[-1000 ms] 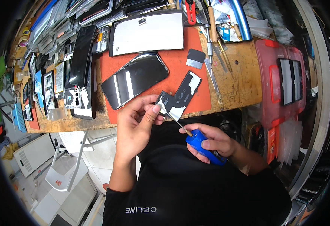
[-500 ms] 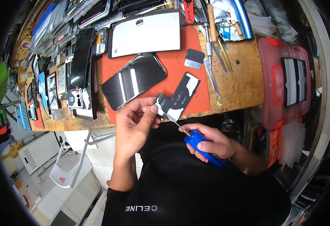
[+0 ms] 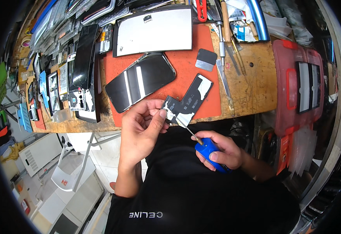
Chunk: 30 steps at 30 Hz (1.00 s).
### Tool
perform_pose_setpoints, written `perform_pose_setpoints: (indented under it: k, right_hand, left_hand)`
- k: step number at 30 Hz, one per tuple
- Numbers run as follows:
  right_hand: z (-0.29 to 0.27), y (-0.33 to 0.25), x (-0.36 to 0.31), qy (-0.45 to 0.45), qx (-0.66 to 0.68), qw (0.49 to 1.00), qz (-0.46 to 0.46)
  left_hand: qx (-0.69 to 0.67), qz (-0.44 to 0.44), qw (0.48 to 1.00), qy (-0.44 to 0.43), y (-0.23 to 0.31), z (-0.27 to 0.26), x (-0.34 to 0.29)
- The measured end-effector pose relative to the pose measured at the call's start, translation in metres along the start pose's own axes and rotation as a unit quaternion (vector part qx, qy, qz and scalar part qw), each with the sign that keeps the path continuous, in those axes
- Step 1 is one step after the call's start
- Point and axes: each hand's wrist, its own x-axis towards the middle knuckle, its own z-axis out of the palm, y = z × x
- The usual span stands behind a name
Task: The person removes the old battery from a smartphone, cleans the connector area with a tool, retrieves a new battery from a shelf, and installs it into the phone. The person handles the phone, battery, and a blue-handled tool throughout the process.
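Note:
Between the thumb and fingers of my left hand (image 3: pixel 145 126) is the corner of an L-shaped black phone battery (image 3: pixel 190 102), held at the front edge of the bench. White patches cover parts of its face. My right hand (image 3: pixel 225 152) is wrapped around a blue handheld tool (image 3: pixel 207 150) with a brass collar and a thin metal shaft. The shaft's tip points at the white patch beside my left thumb; whether it touches cannot be made out. Behind the battery, a phone (image 3: pixel 141 82) with a dark, glossy face lies on an orange mat (image 3: pixel 201 39).
A white-faced panel (image 3: pixel 155 33) lies at the mat's back, near a small black-and-silver plate (image 3: pixel 206 60). Tweezers (image 3: pixel 224 82) and screwdrivers lie to the right. Phone parts crowd the left, including a black screen (image 3: pixel 85 58). A translucent red case (image 3: pixel 289 85) stands far right.
The tool and my right hand have shifted slightly right and down. The bench items appear a little further right as the view moves. Both grips stay the same.

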Motion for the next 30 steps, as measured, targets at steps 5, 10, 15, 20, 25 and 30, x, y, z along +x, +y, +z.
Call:
perform_pose_setpoints:
  k: [5,10,15,20,25,30]
  right_hand:
    - [0.002,-0.019,-0.005,-0.012,-0.014,0.997,-0.070]
    - [-0.003,-0.012,0.011,-0.004,-0.015,0.994,0.108]
    - [-0.008,0.000,0.008,-0.022,0.007,0.995,0.094]
    - [-0.003,-0.006,0.003,-0.016,-0.011,0.998,0.062]
    - [0.000,-0.021,0.005,-0.014,-0.063,0.998,0.026]
    - [-0.002,-0.011,0.017,0.010,-0.001,0.995,0.097]
  left_hand:
    - [0.016,0.003,1.000,0.013,-0.001,0.001,-0.002]
    - [0.007,-0.012,1.000,0.004,0.000,-0.001,0.001]
    - [-0.005,-0.014,1.000,0.003,0.002,-0.001,0.000]
    - [0.023,-0.003,1.000,0.018,0.003,0.004,-0.003]
    - [0.020,-0.007,1.000,0.014,0.003,0.005,-0.001]
    - [0.015,-0.009,1.000,0.013,0.002,0.002,-0.001]
